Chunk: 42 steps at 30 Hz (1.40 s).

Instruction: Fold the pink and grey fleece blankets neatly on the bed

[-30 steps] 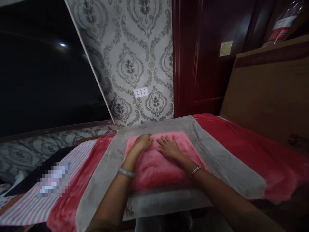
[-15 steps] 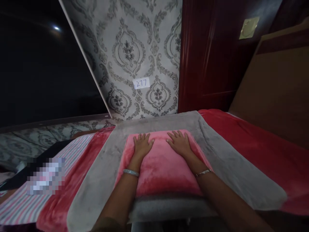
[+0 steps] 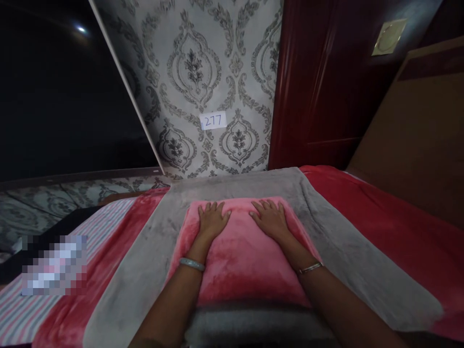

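Patterned wallpaper (image 3: 232,101) backs the grey blanket (image 3: 126,275), where the pink plush bundle (image 3: 246,256) lies. I have the left hand (image 3: 212,221) and right hand (image 3: 271,219) spread flat atop it, gripping nothing, probably to press evenly.

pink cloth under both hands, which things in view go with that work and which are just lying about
In use:
left hand and right hand, on top
pink cloth
grey cloth underneath, probably as a base

Apparently just around:
red cloth
striped cloth
black screen
cardboard box
number card
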{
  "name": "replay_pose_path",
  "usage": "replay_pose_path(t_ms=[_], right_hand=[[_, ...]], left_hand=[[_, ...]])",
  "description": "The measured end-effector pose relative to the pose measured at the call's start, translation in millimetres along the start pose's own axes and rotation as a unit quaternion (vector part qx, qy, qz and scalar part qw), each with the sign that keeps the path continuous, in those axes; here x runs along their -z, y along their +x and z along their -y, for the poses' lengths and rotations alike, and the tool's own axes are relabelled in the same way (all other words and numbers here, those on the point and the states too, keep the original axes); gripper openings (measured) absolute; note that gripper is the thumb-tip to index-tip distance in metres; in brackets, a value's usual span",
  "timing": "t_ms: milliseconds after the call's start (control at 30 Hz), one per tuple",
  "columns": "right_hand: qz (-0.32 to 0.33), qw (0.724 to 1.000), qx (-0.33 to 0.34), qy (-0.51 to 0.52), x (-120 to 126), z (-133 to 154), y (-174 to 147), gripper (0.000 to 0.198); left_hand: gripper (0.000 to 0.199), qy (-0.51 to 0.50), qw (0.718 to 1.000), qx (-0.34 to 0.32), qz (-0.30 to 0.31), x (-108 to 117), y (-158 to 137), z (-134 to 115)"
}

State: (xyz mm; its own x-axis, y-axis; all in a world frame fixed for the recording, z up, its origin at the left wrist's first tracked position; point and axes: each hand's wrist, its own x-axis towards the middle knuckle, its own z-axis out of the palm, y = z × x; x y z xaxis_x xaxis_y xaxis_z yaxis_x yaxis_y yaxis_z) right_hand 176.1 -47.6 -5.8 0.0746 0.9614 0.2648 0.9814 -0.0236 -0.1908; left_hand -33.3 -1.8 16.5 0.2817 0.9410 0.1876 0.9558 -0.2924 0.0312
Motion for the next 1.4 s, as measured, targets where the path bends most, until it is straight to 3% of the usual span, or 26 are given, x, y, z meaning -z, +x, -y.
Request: replay_pose_path(t_ms=[500,1400], right_hand=[[-0.001,1.0,0.003,-0.028,-3.2,-0.2,-0.5,0.049],[-0.009,0.999,0.004,-0.041,-5.3,2.7,-2.5,0.05]], left_hand=[[0.057,-0.003,1.0,0.002,0.026,0.3,0.0,-1.4],[0.055,-0.001,1.0,-0.003,-0.008,-3.4,-6.9,-1.2]])
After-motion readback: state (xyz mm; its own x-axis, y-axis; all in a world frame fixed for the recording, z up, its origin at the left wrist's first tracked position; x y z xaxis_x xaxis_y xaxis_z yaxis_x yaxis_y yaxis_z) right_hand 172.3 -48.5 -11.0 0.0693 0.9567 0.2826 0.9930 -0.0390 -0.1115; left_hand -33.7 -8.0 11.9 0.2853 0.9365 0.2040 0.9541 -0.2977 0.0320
